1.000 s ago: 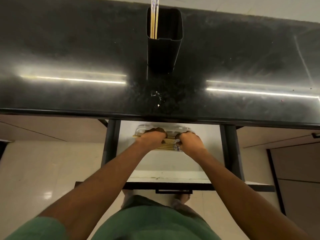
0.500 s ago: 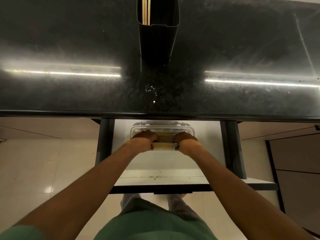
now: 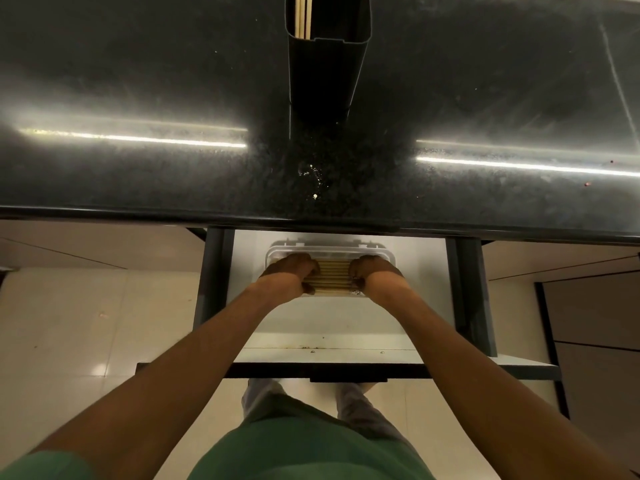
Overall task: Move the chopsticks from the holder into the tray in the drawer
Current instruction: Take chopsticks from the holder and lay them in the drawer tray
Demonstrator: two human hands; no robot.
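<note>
A bundle of pale wooden chopsticks lies crosswise in the clear plastic tray inside the open white drawer. My left hand is curled over the bundle's left end and my right hand over its right end; both rest inside the tray. On the black counter above stands the tall black holder, with two chopsticks still upright in its left side.
The black countertop overhangs the drawer's back part, with a few crumbs near its front edge. Dark drawer rails run along both sides. Light floor tiles and my feet show below the drawer front.
The view has shifted, so the holder sits higher in frame. The chopstick bundle and both hands have settled lower into the tray, which now shows its whole rim.
</note>
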